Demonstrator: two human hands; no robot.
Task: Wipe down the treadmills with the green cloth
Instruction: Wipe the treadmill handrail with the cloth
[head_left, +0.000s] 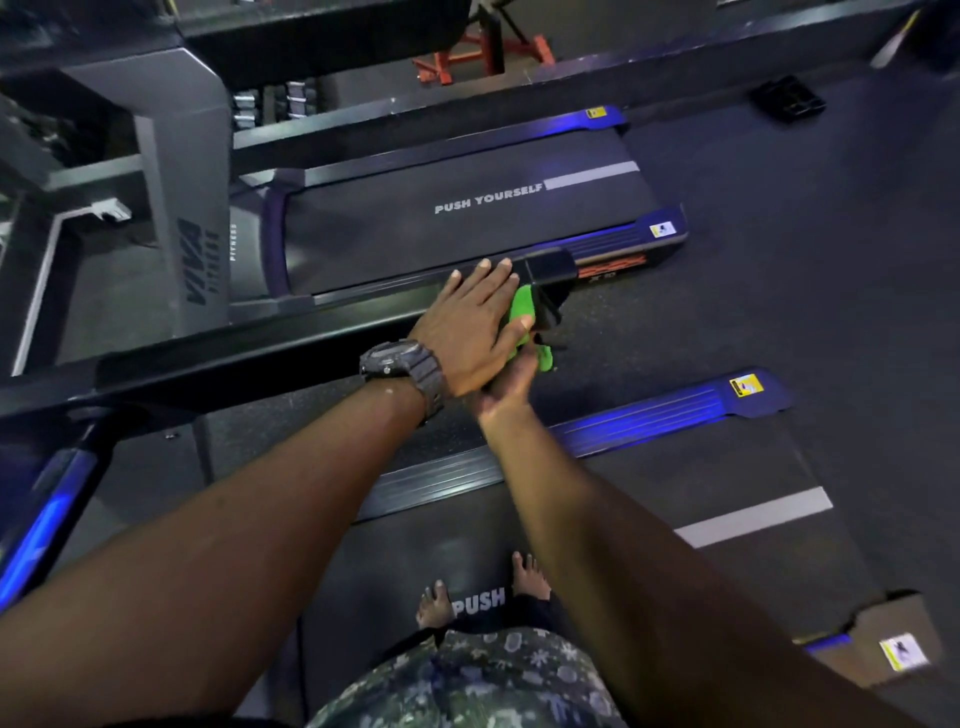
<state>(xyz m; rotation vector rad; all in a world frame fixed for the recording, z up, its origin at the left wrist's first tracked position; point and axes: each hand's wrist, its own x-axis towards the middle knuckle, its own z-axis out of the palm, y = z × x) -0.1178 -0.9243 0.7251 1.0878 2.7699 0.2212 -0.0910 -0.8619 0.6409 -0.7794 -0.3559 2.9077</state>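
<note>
A person stands barefoot on the belt of the near treadmill, toes by the white word "PUSH", and reaches both arms forward over a long black handrail that runs between this machine and the far treadmill. The green cloth is a bright lime colour, bunched up rather than spread flat, and only small parts of it show: a fold beside the end of the handrail and a lobe hanging just below, the rest hidden between the two hands. The left hand lies on top with its fingers straight and close together, palm down, pressing on the cloth and the rail; a dark grey watch sits on its wrist. The right hand comes up from underneath, palm upward, fingers curled around the lower part of the cloth, so the two hands are together with the cloth sandwiched between them at the rail's squared black end cap. The far treadmill's belt reads "PUSH YOURSELF" beside a pale grey stripe, and blue light glows along the side rails of both machines. A red metal frame stands on the dark floor beyond.
</note>
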